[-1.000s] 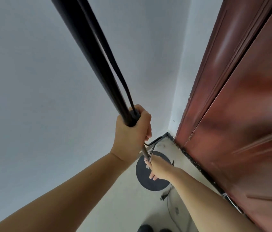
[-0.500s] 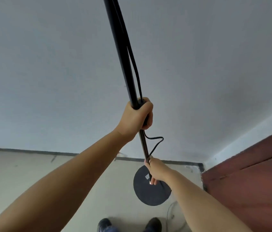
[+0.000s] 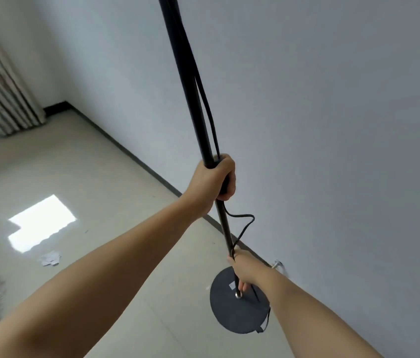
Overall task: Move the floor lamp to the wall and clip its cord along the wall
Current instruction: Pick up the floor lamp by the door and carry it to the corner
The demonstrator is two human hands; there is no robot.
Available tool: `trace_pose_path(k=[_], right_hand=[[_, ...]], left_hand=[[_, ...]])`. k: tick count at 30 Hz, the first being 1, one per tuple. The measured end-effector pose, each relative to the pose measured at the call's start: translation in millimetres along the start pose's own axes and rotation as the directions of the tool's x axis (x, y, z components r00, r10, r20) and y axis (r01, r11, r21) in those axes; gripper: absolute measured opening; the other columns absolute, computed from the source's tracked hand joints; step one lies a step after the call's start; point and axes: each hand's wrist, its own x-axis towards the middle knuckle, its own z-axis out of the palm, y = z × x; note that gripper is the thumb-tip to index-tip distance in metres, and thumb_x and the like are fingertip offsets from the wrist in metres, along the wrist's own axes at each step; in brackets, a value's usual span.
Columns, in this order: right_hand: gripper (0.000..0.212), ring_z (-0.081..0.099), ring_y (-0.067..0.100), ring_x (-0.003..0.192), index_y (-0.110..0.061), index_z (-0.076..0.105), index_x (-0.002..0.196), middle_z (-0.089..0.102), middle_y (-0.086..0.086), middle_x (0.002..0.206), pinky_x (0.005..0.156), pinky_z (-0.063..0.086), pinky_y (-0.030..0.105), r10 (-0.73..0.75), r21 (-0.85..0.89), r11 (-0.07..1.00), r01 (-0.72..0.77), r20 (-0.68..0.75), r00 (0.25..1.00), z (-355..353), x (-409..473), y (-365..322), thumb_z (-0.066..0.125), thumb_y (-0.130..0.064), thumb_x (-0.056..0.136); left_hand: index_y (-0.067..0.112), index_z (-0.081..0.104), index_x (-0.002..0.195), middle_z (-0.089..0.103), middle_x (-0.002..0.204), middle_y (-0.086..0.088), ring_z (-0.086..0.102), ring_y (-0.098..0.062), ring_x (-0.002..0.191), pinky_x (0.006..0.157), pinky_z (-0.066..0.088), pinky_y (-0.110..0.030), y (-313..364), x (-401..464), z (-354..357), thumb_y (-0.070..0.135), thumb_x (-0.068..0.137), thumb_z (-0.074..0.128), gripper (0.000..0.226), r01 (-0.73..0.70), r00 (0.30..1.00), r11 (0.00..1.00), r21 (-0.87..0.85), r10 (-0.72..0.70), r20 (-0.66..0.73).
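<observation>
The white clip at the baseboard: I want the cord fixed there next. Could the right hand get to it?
Probably yes: the right hand grips the lamp pole low, near the clip, nothing between, but must let go first.

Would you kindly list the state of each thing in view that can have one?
Left hand: closed around pole and cord.
Right hand: closed low on pole.
Pole: tilted, held in both hands.
Cord: loose, looped between the hands, unclipped.
Base: by the wall; floor contact unclear.
Curtain: hanging to the floor.
</observation>
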Motion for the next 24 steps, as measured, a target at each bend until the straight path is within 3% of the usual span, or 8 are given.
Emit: trace_pose_path(k=[2,6,13,21,24], right_hand=[[0.038,0.061,0.018,0.042,-0.023,0.035,0.131,0.068,0.020,0.086,0.058,0.060,0.037,-0.065,-0.063,0.996,0.067,0.036,0.997,18,15,-54,0.028,-0.033,0.095],[0.037,0.056,0.012,0.030,-0.015,0.037,0.129,0.058,0.012,0.064,0.046,0.048,0.027,-0.169,-0.176,0.967,0.186,0.110,0.980,51,49,-153,0.029,-0.032,0.097],[0.027,0.054,0.014,0.027,-0.006,0.041,0.117,0.048,0.003,0.073,0.035,0.048,0.025,-0.296,-0.241,0.903,0.355,0.247,0.922,95,144,-316,0.035,-0.024,0.099],[0.011,0.051,0.013,0.024,-0.012,0.040,0.103,0.043,-0.011,0.072,0.027,0.043,0.020,-0.334,-0.354,0.805,0.476,0.392,0.857,121,277,-532,0.037,-0.022,0.099],[0.014,0.052,0.012,0.023,-0.012,0.039,0.100,0.046,-0.004,0.073,0.025,0.040,0.019,-0.341,-0.387,0.767,0.512,0.429,0.836,134,314,-618,0.039,-0.026,0.099]], left_hand=[[0.013,0.037,0.049,0.041,0.037,-0.003,0.031,-0.018,0.036,0.044,0.016,-0.031,21,-1,-55,0.006,0.070,0.041,0.022,-0.014,0.996,1.000,0.000,0.014,-0.084],[0.012,0.035,0.051,0.040,0.036,-0.004,0.030,-0.019,0.034,0.044,0.015,-0.031,53,3,-154,0.006,0.070,0.040,0.020,-0.058,0.974,0.998,0.022,0.061,-0.219],[0.013,0.035,0.049,0.040,0.035,-0.004,0.029,-0.020,0.034,0.044,0.014,-0.033,92,43,-312,0.005,0.071,0.039,0.023,-0.099,0.908,0.992,0.083,0.124,-0.400],[0.012,0.038,0.048,0.040,0.036,-0.005,0.030,-0.020,0.036,0.047,0.013,-0.037,157,131,-510,0.000,0.073,0.037,0.028,-0.102,0.795,0.988,0.119,0.153,-0.587],[0.011,0.037,0.048,0.040,0.036,-0.005,0.030,-0.020,0.036,0.047,0.012,-0.037,184,158,-584,0.000,0.071,0.036,0.026,-0.116,0.760,0.984,0.132,0.174,-0.626]])
